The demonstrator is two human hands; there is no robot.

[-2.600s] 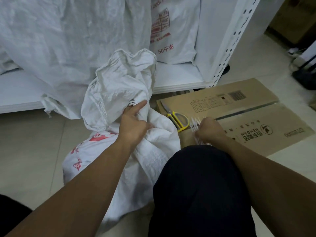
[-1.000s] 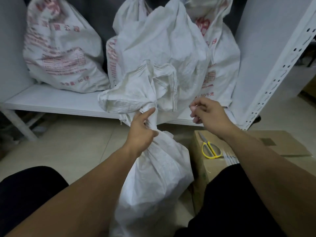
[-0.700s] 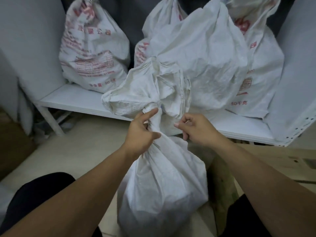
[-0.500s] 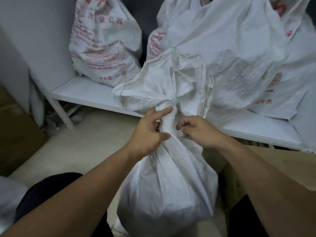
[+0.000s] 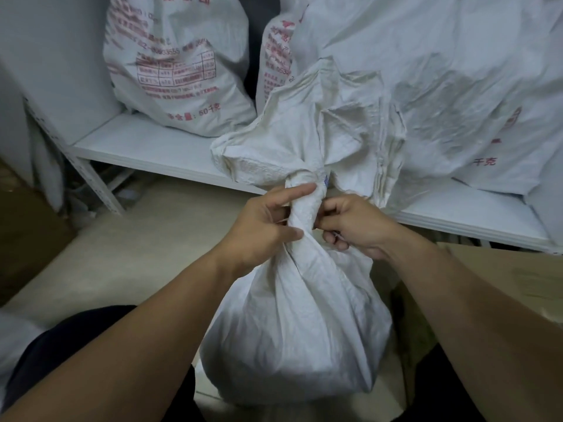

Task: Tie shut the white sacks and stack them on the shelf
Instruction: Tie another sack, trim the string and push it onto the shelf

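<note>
**Pale floor, low white shelf, one sack gripped at the neck**

Left hand is wrapped round the twisted neck from its own side. The index finger lies straight across the top of the twist and the thumb is clamped on the near face. Right hand is in from the other side, fingers curled tight, tips pinching at the neck just below that index finger. The two hands sit close, with only the rope of cloth between them. A thin pale strand shows by the left fingers; what it is, I can't tell.

Above the grip, the loose mouth fans out in crumpled flaps. Below it the sack bulges full and stands upright on the floor, between the person's legs in dark trousers.

Out beyond, the shelf runs right behind the sack, and the flaps overlap its front edge from this view. On the shelf, a sack with red print stands at the left. A second printed one is half hidden beside it, and a big crumpled sack fills the right. Brown cardboard lies on the floor at the right, just beside the gripped sack, and is blurred at the frame edge.
</note>
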